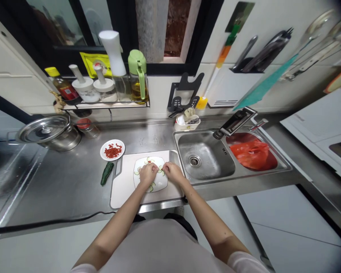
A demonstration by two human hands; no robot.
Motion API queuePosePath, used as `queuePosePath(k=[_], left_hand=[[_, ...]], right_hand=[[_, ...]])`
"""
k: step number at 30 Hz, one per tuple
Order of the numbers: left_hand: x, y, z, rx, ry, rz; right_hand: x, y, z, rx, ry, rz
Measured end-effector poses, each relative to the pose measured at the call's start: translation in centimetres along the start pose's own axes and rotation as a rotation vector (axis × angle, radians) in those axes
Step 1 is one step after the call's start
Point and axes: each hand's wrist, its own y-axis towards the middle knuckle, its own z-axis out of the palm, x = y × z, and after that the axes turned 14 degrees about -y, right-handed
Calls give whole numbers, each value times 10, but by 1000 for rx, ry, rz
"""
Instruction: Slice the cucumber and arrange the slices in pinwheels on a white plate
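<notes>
Over a white square plate (160, 184) on a pale cutting board (122, 194), both my hands are close together with bent, pinched fingers. My left hand (148, 174) is above the plate's middle. My right hand (173, 172) is at its right rim, fingertips beside thin cucumber slices (160, 171). Anything held between the fingertips is too small to make out. More curved slices lie in groups around the plate, with a red bit on the group at the far side. Left of the board are a dark green cucumber piece (107, 173) and a small plate (102, 154) of red dried berries (113, 151).
Right of the board is a double sink (184, 151) with a black tap (233, 123) and a red plastic bag (252, 153). A lidded steel pot (64, 138) and a red-topped jar (88, 128) stand at back left, near a condiment shelf (108, 105). A black cord (74, 219) runs along the front edge.
</notes>
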Motion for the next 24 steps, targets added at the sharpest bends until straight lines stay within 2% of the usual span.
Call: queuePosePath(k=[8,24], left_hand=[[-8,4,6,37,85,-13],[-7,5,11,49,120,-4]], right_hand=[[2,2,4,37,-42,16],[4,1,5,41,-75,12]])
